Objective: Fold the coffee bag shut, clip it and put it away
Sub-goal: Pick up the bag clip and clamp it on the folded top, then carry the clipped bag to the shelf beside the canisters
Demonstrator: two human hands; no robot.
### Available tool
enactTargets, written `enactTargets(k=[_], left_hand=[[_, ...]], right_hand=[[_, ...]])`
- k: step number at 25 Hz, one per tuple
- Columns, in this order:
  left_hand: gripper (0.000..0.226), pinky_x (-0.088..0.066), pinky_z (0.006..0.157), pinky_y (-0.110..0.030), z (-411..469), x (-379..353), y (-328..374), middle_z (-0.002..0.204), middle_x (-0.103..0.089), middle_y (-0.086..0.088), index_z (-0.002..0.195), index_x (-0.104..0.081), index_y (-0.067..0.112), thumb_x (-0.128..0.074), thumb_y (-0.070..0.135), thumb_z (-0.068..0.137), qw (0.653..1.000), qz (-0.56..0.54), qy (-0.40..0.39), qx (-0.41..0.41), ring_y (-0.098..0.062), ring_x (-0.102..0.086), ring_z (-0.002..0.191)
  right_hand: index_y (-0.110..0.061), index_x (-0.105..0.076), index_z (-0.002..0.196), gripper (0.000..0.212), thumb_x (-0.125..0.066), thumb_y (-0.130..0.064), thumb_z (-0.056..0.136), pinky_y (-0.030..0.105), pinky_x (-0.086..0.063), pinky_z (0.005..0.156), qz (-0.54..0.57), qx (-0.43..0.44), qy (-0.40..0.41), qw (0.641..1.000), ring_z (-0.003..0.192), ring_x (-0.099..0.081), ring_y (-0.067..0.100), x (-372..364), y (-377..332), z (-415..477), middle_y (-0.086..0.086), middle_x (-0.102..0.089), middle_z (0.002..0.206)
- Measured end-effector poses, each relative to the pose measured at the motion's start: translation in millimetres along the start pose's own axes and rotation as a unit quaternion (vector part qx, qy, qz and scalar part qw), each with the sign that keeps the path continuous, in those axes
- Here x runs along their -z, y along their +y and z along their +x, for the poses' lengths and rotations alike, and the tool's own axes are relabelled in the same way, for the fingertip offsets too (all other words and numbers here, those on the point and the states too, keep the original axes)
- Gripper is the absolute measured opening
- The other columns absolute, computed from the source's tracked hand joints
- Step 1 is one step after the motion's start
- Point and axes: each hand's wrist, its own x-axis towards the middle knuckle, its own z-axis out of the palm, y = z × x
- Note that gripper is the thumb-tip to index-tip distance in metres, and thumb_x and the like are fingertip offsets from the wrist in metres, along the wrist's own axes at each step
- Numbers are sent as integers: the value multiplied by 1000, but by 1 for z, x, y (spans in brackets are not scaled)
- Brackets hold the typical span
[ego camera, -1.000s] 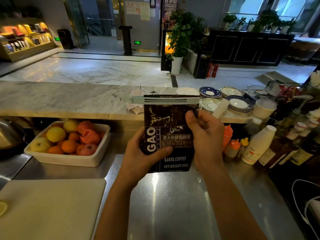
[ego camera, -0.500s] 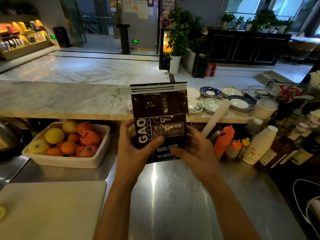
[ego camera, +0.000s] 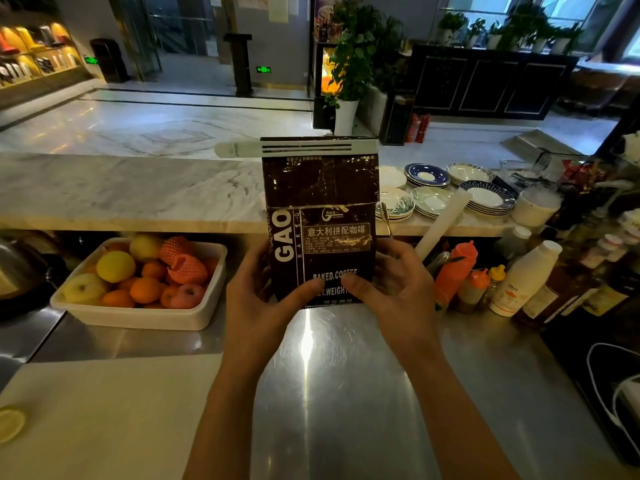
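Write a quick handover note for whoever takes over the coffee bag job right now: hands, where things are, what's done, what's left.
Left hand: gripping the coffee bag at its lower left.
Right hand: gripping its lower right.
Bag: held upright over the steel counter.
Done: top is closed and the white clip sits across it.
Left: put the bag away.
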Motion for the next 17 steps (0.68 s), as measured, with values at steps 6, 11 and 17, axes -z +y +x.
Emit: enactTargets(k=[6, 11, 17], left_hand=[[76, -55, 95, -27, -8, -5, -4, 123, -67, 3, 132, -52, 18, -81, 28, 63, 1000, 17, 23, 13, -9, -65, 114], [76, -56, 95, -38, -25, -13, 2, 126, -66, 1, 134, -51, 19, -83, 29, 66, 989, 62, 132, 20, -12, -64, 116], [71, -57, 93, -41, -92, -8, 11, 120, -69, 2, 128, -55, 17, -85, 28, 64, 942, 115, 314, 44, -11, -67, 110]], right_hand=[[-31, -59, 113, 48, -79, -16, 72, 25, -57, 85, 5, 4, -12, 1000, 105, -67, 5, 4, 6, -1, -9, -72, 110], [-22, -59, 123, 53, -80, -14, 75, 35, -58, 89, 37, -5, -100, 994, 109, -66, 9, 4, 19, 16, -5, -69, 117], [-33, -58, 119, 49, -78, -18, 76, 27, -57, 88, 94, -8, -297, 950, 110, -65, 3, -19, 31, 3, -13, -68, 117]])
